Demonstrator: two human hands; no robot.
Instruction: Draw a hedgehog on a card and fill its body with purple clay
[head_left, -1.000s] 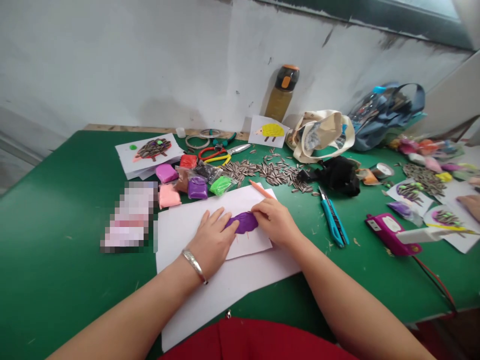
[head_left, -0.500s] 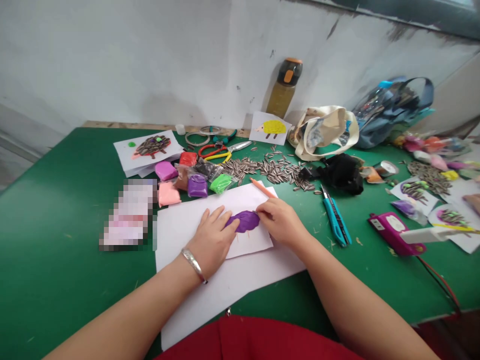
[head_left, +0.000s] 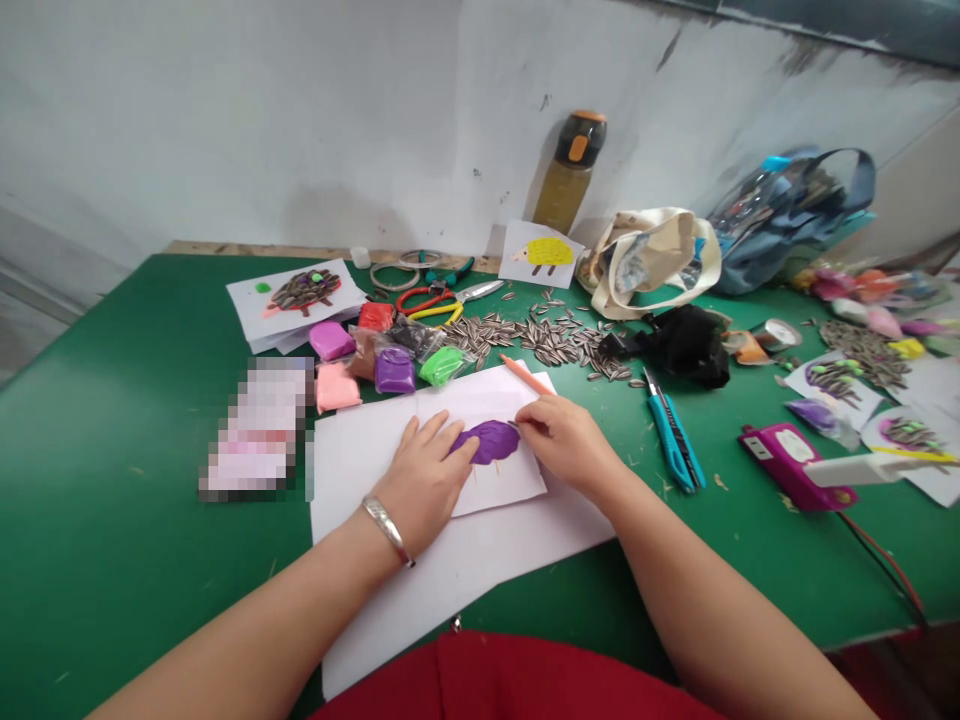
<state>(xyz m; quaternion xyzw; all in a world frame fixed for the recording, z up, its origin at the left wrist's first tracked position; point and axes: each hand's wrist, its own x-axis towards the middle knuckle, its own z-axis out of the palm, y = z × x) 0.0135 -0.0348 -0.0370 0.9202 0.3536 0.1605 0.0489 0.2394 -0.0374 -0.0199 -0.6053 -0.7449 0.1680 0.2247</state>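
the patch of purple clay [head_left: 491, 442] is left almost unchanged from a second ago, flattened on the small white paper [head_left: 501, 492]; only the right hand [head_left: 566, 440] is shifted slightly rightward, so that a little more of the clay's right end is uncovered. the clay is placed between the two hands: its left edge is touched by the left hand [head_left: 420, 480], and the right fingertips are held at its upper right edge. there, thumb and fingers are brought together, and a small dark sliver [head_left: 514, 424], too small to name, is pinched at their tips. the left hand is laid palm down, its fingers slightly spread and closed on nothing. both forearms are angled inward from the lower corners. beneath the small paper, larger white sheets [head_left: 375, 610] are spread. an orange pen [head_left: 528, 377] is laid by the paper's upper edge; beyond it, striped seeds [head_left: 559, 343] are scattered, with a blue cutter [head_left: 673, 438] to the right.
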